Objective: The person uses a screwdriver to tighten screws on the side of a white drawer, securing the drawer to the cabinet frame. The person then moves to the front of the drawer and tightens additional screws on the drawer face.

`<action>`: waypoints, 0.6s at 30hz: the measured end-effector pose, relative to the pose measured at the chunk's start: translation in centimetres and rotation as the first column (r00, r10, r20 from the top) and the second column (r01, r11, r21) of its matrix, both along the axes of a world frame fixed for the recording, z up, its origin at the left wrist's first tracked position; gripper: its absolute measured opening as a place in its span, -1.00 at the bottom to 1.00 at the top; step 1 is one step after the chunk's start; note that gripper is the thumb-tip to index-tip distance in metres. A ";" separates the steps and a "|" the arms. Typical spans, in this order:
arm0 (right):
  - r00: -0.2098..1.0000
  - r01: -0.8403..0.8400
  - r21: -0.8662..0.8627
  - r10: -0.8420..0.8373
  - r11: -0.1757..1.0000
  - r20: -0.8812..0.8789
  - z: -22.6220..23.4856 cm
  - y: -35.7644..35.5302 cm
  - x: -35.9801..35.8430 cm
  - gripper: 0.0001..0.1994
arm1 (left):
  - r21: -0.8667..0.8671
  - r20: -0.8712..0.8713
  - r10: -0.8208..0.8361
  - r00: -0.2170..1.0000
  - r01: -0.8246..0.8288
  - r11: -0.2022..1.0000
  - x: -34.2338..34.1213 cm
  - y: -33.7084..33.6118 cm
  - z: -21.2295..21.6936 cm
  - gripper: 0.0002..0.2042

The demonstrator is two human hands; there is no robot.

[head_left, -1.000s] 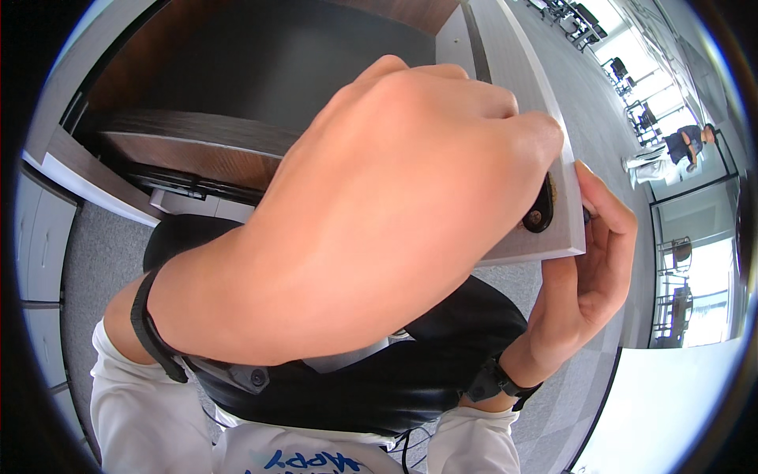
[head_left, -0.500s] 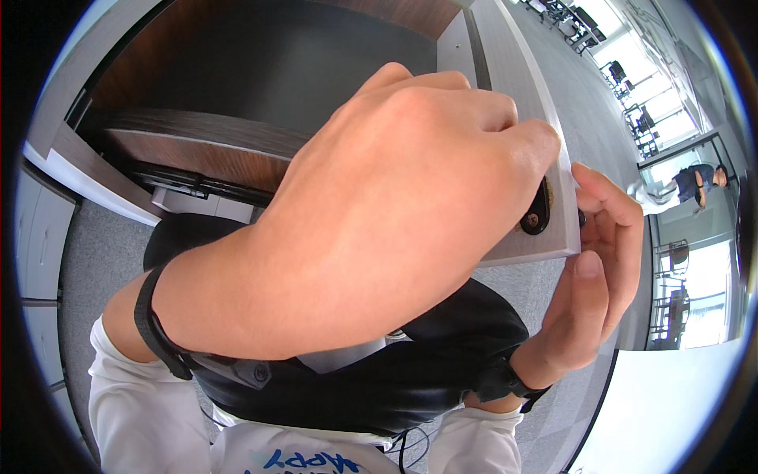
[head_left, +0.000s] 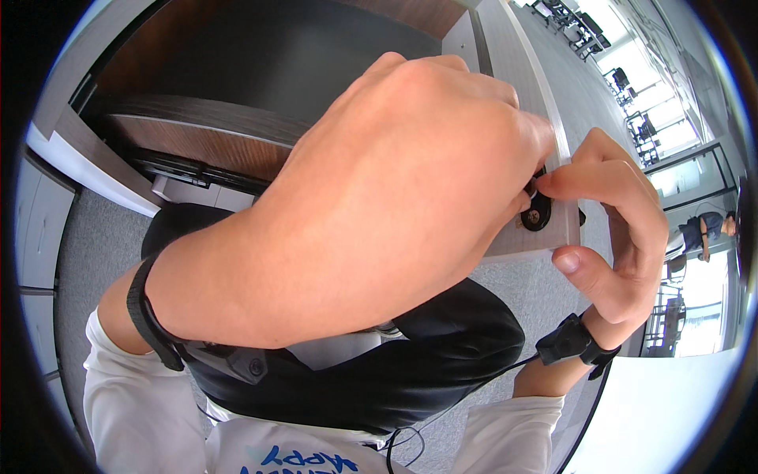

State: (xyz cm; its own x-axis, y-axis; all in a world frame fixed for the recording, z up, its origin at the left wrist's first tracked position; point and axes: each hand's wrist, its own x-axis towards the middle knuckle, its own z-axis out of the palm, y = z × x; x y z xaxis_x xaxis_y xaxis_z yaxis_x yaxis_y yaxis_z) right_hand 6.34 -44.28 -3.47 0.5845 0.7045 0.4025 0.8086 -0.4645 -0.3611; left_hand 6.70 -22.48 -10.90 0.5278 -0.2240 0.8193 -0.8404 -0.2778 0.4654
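Note:
My left hand (head_left: 403, 166) reaches across the open drawer (head_left: 213, 134). Its fingers are closed at the inner side of the pale wood-grain drawer front (head_left: 564, 229), and whatever they grip is hidden behind the hand. Just past the fingertips is a black rounded fitting (head_left: 536, 215) with a screw in it, fixed to the drawer front. My right hand (head_left: 628, 229) is bent around the outer side. Its index fingertip comes over to the top of the fitting, close to my left fingertips, while its thumb stays apart near the front's corner. A small black knob (head_left: 582, 217) sticks out on the outside.
Black-clad legs (head_left: 450, 347) are under the drawer front. Pale cabinets (head_left: 39, 229) stand at the left, and a white surface (head_left: 663, 411) lies at the lower right. Farther off are a person (head_left: 703, 233) and several chairs and desks (head_left: 580, 31).
My right hand has risen and shifted right, its index finger now hooking over the drawer front to the fitting. My left hand has moved slightly up, its fingers still curled.

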 end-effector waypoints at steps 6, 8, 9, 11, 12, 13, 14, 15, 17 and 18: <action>0.998 -0.064 -0.102 0.064 0.993 -0.006 1.4 -0.1 0.7 -0.49 | 0.166 -0.064 0.080 0.995 -0.068 0.984 -0.9 0.2 0.7 -0.82; 0.997 -0.078 -0.116 0.077 0.990 -0.008 1.6 -0.2 0.9 -0.50 | 0.047 -0.062 0.028 0.998 -0.025 0.999 -0.6 -0.1 0.5 -0.82; 0.996 -0.085 -0.118 0.084 0.989 -0.010 1.6 -0.2 0.9 -0.51 | 0.009 -0.056 0.012 0.998 -0.011 1.000 -0.5 -0.3 0.3 -0.82; 0.996 -0.089 -0.127 0.088 0.988 -0.013 1.7 -0.2 1.0 -0.51 | 0.009 -0.041 0.020 0.999 -0.020 1.000 -0.3 -0.3 -0.2 -0.83; 0.996 -0.086 -0.134 0.085 0.987 -0.014 1.6 -0.3 1.0 -0.51 | 0.009 -0.033 0.024 0.999 -0.024 1.000 -0.3 -0.4 -0.4 -0.83; 0.997 -0.076 -0.166 0.076 0.983 -0.004 1.6 -0.3 1.0 -0.51 | 0.006 -0.025 0.027 0.999 -0.027 1.000 -0.3 -0.4 -0.6 -0.83; 0.996 -0.093 -0.142 0.093 0.985 -0.011 1.6 -0.3 1.1 -0.51 | 0.006 -0.025 0.029 0.999 -0.029 1.000 -0.3 -0.4 -0.7 -0.83; 0.995 -0.104 -0.143 0.104 0.984 -0.006 1.7 -0.4 1.1 -0.51 | 0.005 -0.024 0.031 0.999 -0.031 0.999 -0.3 -0.5 -0.7 -0.83; 0.994 -0.113 -0.150 0.113 0.982 -0.003 1.8 -0.5 1.2 -0.50 | 0.004 -0.035 0.031 0.999 -0.031 1.000 -0.3 -0.5 -0.4 -0.83; 0.994 -0.112 -0.155 0.112 0.982 -0.005 1.8 -0.6 1.1 -0.50 | 0.001 -0.038 0.029 0.999 -0.029 1.000 -0.4 -0.6 0.0 -0.83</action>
State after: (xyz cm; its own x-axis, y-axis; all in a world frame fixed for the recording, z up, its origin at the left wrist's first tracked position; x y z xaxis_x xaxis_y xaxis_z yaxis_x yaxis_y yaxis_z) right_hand 7.48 -44.87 -1.66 0.4971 0.8195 0.2851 0.8598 -0.4211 -0.2888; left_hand 6.27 -23.05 -10.90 0.5647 -0.2088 0.7985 -0.8138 -0.3018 0.4966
